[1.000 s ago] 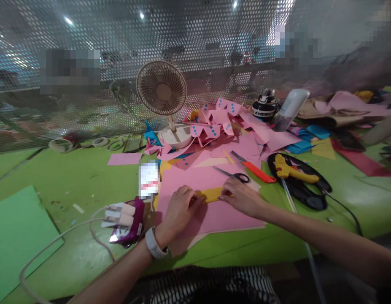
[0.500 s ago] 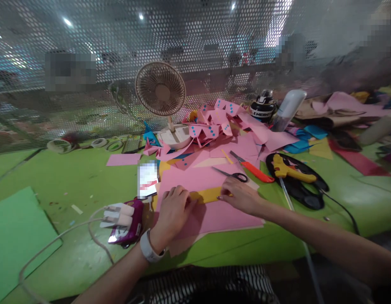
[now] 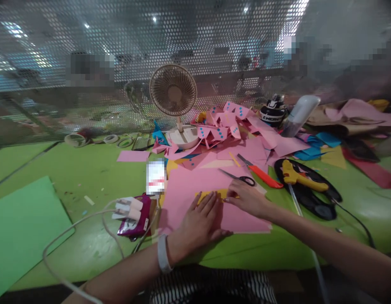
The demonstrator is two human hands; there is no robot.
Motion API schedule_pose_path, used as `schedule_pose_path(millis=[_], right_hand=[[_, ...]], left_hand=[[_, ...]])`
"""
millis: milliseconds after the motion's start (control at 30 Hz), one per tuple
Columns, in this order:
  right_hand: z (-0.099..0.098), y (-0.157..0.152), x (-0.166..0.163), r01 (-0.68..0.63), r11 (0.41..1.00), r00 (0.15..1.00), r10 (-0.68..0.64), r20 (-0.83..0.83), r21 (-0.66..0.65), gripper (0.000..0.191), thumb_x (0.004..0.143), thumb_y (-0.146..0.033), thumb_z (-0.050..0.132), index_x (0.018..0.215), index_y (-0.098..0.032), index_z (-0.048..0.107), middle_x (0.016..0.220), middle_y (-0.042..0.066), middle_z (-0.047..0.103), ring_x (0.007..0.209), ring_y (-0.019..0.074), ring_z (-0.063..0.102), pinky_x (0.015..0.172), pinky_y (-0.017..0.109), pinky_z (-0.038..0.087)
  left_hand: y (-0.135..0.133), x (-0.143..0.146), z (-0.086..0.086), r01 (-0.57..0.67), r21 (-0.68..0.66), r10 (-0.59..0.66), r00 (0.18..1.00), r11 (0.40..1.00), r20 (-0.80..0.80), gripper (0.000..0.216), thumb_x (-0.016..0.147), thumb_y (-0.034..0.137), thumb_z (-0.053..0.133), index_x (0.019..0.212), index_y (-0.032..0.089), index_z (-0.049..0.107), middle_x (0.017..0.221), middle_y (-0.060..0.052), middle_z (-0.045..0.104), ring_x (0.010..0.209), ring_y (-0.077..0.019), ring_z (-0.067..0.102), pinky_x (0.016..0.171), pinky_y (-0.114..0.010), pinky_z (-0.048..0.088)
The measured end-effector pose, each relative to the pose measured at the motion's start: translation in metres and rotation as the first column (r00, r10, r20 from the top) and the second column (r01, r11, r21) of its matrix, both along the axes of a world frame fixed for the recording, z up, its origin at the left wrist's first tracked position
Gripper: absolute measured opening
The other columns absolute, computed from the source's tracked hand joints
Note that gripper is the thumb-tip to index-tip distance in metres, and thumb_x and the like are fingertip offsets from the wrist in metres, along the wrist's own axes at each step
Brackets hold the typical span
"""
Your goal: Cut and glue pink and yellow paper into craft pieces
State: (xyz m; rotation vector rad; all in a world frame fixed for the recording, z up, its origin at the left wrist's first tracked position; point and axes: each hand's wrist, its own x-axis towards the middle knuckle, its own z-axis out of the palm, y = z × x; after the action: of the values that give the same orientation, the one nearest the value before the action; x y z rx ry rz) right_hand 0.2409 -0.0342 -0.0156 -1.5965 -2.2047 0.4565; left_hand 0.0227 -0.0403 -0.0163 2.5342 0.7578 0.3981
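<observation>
A yellow paper strip [image 3: 225,194] lies across a pink paper sheet [image 3: 179,185] in front of me. My left hand [image 3: 198,217] rests flat on the strip with its fingers stretched out, covering much of it, and the thumb lies lower on the pink sheet. At the strip's right end, my right hand [image 3: 247,198] has its fingers bent and pressed together on the yellow paper. Just beyond that hand are black-handled scissors [image 3: 246,180], and an orange utility knife [image 3: 265,176] lies farther right.
A yellow glue gun [image 3: 301,177] sits on a black tray [image 3: 328,207] to the right. Pink cutouts [image 3: 220,126] are heaped beside a small fan [image 3: 174,93]. At left are a phone [image 3: 156,177], a purple pack [image 3: 140,223] with white plugs, cables and green sheets [image 3: 27,232].
My left hand has slid right and flattened out onto the strip, its fingers now close to my right hand. My right hand stays at the strip's right end. The view has shifted slightly.
</observation>
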Motion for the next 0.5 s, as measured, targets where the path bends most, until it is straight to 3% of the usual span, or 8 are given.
schedule_pose_path(millis=[267, 500], right_hand=[[-0.003, -0.002, 0.001, -0.014, 1.000, 1.000, 0.014, 0.009, 0.012, 0.014, 0.081, -0.029, 0.056, 0.071, -0.019, 0.058, 0.078, 0.002, 0.058, 0.076, 0.0171, 0.055, 0.068, 0.029, 0.042], [-0.004, -0.001, 0.000, -0.011, 0.999, 1.000, 0.011, -0.004, -0.031, 0.021, 0.081, -0.037, 0.056, 0.071, -0.019, 0.058, 0.077, 0.002, 0.058, 0.074, 0.0166, 0.054, 0.067, 0.029, 0.041]], left_hand=[[-0.012, 0.001, 0.006, 0.078, -0.068, -0.071, 0.993, 0.995, 0.095, 0.077, 0.080, 0.054, 0.051, 0.141, 0.015, 0.024, 0.145, -0.015, 0.025, 0.135, -0.0280, 0.016, 0.111, -0.045, 0.008], [-0.014, -0.001, -0.001, 0.092, 0.016, -0.091, 0.994, 0.996, -0.057, 0.084, 0.081, 0.064, 0.039, 0.142, 0.012, 0.018, 0.147, -0.016, 0.019, 0.136, -0.0306, 0.012, 0.110, -0.047, 0.010]])
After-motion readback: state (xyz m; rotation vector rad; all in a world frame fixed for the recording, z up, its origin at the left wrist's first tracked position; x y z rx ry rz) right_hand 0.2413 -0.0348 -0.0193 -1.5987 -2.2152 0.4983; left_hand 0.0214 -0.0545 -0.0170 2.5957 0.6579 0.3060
